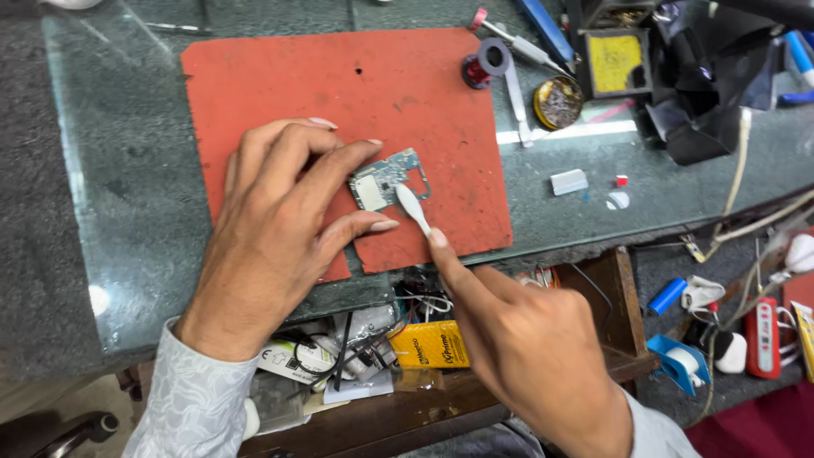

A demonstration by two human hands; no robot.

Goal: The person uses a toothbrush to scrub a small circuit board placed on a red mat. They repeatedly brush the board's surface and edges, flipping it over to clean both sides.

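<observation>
- The left hand point(271, 229) lies palm down with fingers spread, its fingertips point(383, 226) pressing at the 9 o'clock edge of a small circuit board point(386, 180) and pinning it flat; it grips nothing.
- The right hand point(530, 343) enters from 5 o'clock, fist mostly curled, index finger stretched along a white brush point(413, 209) it holds; the brush head touches the board's lower edge.
- The board, bluish-green with a pale metal shield and a notched outline, sits near the centre of a worn red mat point(339, 85), toward its lower half.
- The mat's upper part, at 12 o'clock from the board, lies bare; its lower edge is torn, with a notch at 6 o'clock.
- Beyond the mat at 2 o'clock, on the glass tabletop point(110, 170), stand a red wire spool point(486, 62) and a brass-wool tin point(557, 102); a small white block point(569, 181) rests at 3 o'clock.
- Below the table edge at 6 o'clock, an open drawer point(627, 322) holds cables and a yellow packet point(432, 344).
</observation>
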